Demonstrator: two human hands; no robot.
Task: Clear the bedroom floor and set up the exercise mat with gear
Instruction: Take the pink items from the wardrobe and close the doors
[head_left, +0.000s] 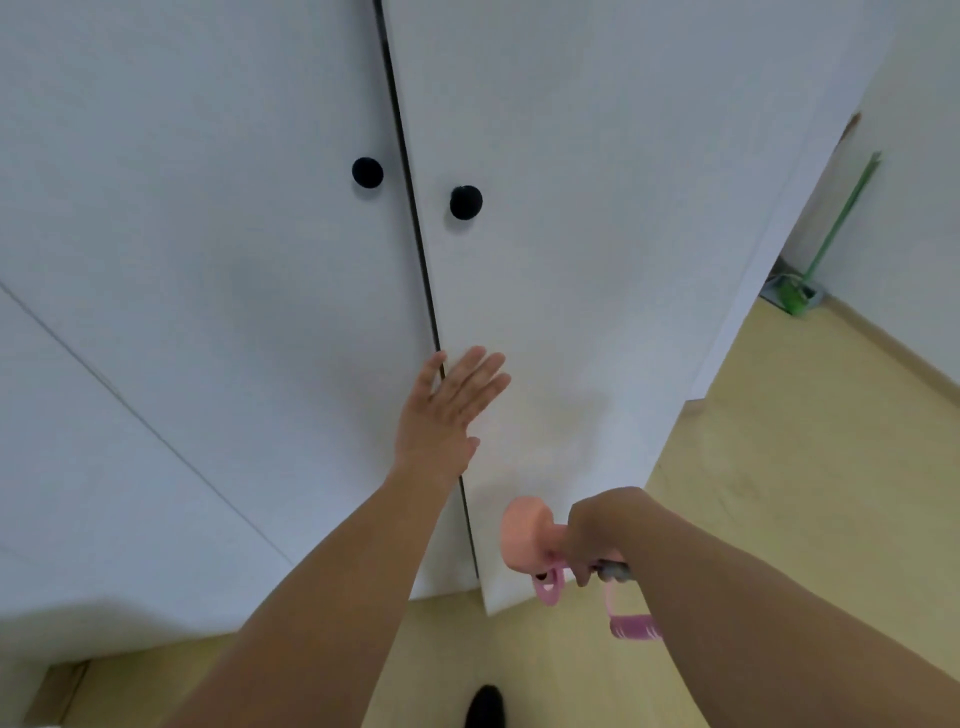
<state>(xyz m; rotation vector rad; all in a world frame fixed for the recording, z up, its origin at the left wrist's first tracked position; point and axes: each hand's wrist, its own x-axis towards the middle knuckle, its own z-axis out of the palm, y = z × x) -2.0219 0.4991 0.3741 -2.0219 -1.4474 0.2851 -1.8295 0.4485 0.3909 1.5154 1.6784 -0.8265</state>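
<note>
Right hand (597, 535) is wrapped around the middle of a pink dumbbell (524, 535), with pink cords (631, 626) dangling just below it. Looks small and light, probably grippy, so mid-handle works. Left hand (444, 415) is flat and spread on the wardrobe door (597, 260), knobs (466, 202) above.

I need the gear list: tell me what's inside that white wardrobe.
Cannot tell: both wardrobe doors hide the inside. Left hand lies flat at the seam; right hand holds a pink dumbbell.
</note>
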